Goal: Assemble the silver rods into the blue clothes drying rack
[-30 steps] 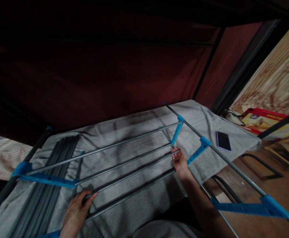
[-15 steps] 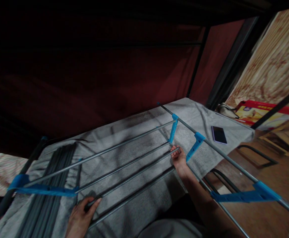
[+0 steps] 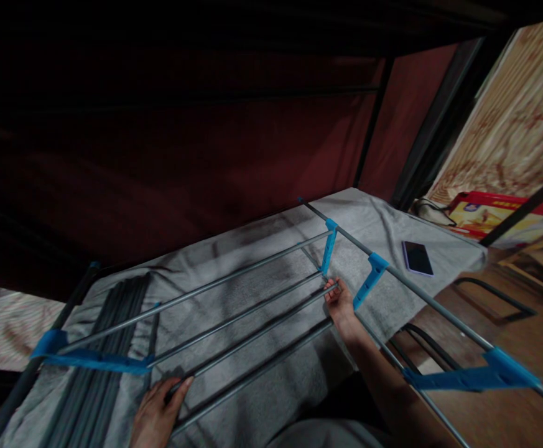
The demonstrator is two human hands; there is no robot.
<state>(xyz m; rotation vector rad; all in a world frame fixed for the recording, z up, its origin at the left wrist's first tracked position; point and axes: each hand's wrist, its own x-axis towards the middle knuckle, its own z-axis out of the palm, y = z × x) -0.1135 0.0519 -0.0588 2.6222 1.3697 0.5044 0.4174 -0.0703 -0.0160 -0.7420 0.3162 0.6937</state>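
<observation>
A grey metal tube spans between my two hands, roughly parallel to the other crossbars of a rack frame. Its near left end is gripped by my left hand, thumb laid along it. My right hand, palm up, has its fingers curled around the far right end. Just beside that hand is a blue plastic bracket on a long side tube; a second blue bracket sits farther back. At the left, a long blue bracket joins the upper crossbar to a dark upright tube.
Several loose grey tubes lie bundled on the grey blanket at the left. A phone rests on the blanket at the right. Beyond its edge are a red and yellow box and a wooden stool. A dark red wall stands behind.
The whole view has shifted slightly, so everything appears a little farther right and lower. Both hands keep their hold on the tube, with little other movement.
</observation>
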